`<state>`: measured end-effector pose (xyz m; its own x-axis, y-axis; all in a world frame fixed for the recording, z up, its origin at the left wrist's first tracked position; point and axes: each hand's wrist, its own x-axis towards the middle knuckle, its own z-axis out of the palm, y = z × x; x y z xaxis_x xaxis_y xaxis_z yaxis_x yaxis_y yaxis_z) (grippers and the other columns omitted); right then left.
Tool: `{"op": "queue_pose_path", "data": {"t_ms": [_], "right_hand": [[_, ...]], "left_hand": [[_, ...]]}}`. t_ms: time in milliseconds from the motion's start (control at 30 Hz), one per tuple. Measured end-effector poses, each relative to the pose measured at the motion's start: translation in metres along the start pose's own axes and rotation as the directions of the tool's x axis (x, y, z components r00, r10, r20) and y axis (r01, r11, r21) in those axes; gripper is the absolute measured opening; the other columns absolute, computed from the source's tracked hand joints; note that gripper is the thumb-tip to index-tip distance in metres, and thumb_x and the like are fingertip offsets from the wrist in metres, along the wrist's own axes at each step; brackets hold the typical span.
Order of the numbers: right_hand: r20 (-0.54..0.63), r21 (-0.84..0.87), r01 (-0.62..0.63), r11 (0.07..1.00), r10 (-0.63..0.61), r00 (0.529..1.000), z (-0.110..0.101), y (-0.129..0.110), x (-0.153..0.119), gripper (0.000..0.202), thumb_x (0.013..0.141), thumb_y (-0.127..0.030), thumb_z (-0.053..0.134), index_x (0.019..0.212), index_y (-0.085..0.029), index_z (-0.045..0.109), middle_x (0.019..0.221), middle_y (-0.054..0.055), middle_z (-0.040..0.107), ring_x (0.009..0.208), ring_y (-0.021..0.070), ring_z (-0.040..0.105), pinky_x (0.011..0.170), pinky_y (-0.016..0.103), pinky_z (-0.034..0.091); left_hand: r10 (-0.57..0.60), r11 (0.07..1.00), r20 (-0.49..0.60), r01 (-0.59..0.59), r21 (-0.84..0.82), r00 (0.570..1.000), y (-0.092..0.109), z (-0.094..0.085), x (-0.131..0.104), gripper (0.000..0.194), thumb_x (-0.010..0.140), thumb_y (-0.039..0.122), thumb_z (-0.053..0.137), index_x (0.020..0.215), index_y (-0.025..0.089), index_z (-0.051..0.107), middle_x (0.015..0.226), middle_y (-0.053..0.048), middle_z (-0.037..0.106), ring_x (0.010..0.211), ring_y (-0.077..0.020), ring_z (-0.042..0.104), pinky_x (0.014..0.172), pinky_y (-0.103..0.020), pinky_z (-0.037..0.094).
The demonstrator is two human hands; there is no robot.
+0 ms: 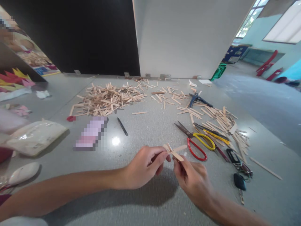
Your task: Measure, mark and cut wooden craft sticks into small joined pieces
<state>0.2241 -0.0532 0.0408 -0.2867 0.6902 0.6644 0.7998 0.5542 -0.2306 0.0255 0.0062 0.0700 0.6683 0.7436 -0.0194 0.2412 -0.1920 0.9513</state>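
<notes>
Between my two hands, above the grey table, is a small piece made of crossed wooden craft sticks (176,154). My left hand (147,164) pinches its left end between thumb and fingers. From the right, my right hand (192,179) closes its thumb and fingertips on the lower side of the same piece; a small pale bit shows by these fingertips. The exact finger contact there is partly hidden. Just beyond my right hand lie scissors (197,139) with one red and one yellow handle, their blades spread apart.
A heap of craft sticks (105,99) lies at the back left, with more sticks (221,121) on the right. Blue pliers (199,99), a yellow cutter (216,136), keys (240,182), a black pen (122,126) and a plastic packet (37,136) surround my hands. Black and white panels (183,37) stand behind.
</notes>
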Motion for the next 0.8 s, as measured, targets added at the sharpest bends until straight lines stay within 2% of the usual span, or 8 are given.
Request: {"op": "queue_pose_path", "data": {"t_ms": [67,167,233,300,467,667,733,800], "right_hand": [[-0.017,-0.016,0.021,1.0,-0.021,1.0,-0.001,-0.002,0.0,0.043,0.119,-0.018,0.038,0.092,-0.014,0.072,0.046,-0.005,0.058,0.032,0.0112,0.054,0.042,0.027,0.04],[-0.02,-0.04,0.046,0.998,-0.047,0.999,-0.002,-0.006,-0.001,0.043,0.119,-0.016,0.038,0.091,-0.015,0.071,0.045,-0.006,0.059,0.03,0.0106,0.052,0.042,0.028,0.038],[-0.016,-0.049,0.055,0.997,-0.056,0.998,-0.003,-0.008,-0.001,0.044,0.119,-0.015,0.038,0.089,-0.015,0.07,0.045,-0.006,0.059,0.03,0.0106,0.052,0.042,0.03,0.036],[-0.009,-0.05,0.056,0.997,-0.057,0.998,-0.003,-0.009,0.0,0.045,0.119,-0.015,0.037,0.089,-0.014,0.071,0.046,-0.006,0.059,0.031,0.0107,0.052,0.042,0.03,0.036],[0.019,-0.023,0.049,0.999,-0.048,0.999,0.0,-0.006,0.002,0.047,0.12,-0.017,0.033,0.095,-0.013,0.072,0.047,-0.006,0.059,0.032,0.0109,0.052,0.042,0.03,0.036],[0.064,0.014,0.021,1.0,-0.022,0.998,-0.003,-0.003,0.0,0.041,0.12,-0.023,0.037,0.087,-0.021,0.061,0.052,-0.006,0.059,0.035,0.0111,0.054,0.042,0.028,0.039],[0.039,0.03,-0.02,0.999,0.019,0.999,-0.006,-0.001,-0.001,0.032,0.118,-0.03,0.044,0.089,-0.023,0.056,0.054,-0.007,0.056,0.036,0.0113,0.053,0.043,0.026,0.042],[-0.06,0.061,-0.09,0.994,0.094,0.994,-0.009,0.002,0.0,0.019,0.114,-0.031,0.051,0.098,-0.023,0.055,0.065,-0.005,0.061,0.042,0.0119,0.057,0.045,0.024,0.049]], "left_hand": [[0.069,0.995,-0.04,-0.067,0.068,0.997,-0.004,0.002,-0.001,0.037,0.11,0.038,0.039,0.084,0.02,0.058,0.058,0.007,0.049,0.051,-0.0091,0.041,0.051,-0.02,0.031],[0.196,0.965,-0.07,-0.179,0.19,0.978,-0.009,0.005,-0.002,0.034,0.107,0.03,0.043,0.075,0.023,0.043,0.061,0.009,0.037,0.055,-0.0092,0.028,0.053,-0.022,0.025],[0.224,0.951,-0.061,-0.205,0.232,0.973,-0.01,0.005,-0.003,0.032,0.106,0.026,0.043,0.074,0.023,0.039,0.063,0.009,0.032,0.057,-0.01,0.023,0.053,-0.024,0.022],[0.221,0.952,-0.051,-0.204,0.227,0.974,-0.009,0.005,-0.004,0.031,0.106,0.025,0.042,0.075,0.024,0.039,0.063,0.009,0.033,0.056,-0.01,0.024,0.052,-0.024,0.023],[0.162,0.97,-0.042,-0.151,0.19,0.986,-0.006,0.005,-0.003,0.037,0.109,0.031,0.04,0.074,0.023,0.045,0.059,0.007,0.044,0.052,-0.0092,0.037,0.053,-0.023,0.029],[0.145,0.969,-0.069,-0.128,0.21,0.987,-0.004,0.002,-0.001,0.034,0.109,0.032,0.038,0.078,0.022,0.048,0.062,0.007,0.044,0.055,-0.0103,0.04,0.056,-0.024,0.031],[0.115,0.975,-0.065,-0.101,0.197,0.991,-0.001,-0.001,-0.001,0.035,0.11,0.033,0.037,0.079,0.022,0.05,0.06,0.007,0.044,0.053,-0.0102,0.041,0.056,-0.024,0.032],[0.082,0.98,-0.047,-0.072,0.183,0.996,0.001,-0.004,0.0,0.036,0.111,0.033,0.037,0.081,0.022,0.053,0.058,0.008,0.043,0.05,-0.0101,0.04,0.054,-0.024,0.031]]}}
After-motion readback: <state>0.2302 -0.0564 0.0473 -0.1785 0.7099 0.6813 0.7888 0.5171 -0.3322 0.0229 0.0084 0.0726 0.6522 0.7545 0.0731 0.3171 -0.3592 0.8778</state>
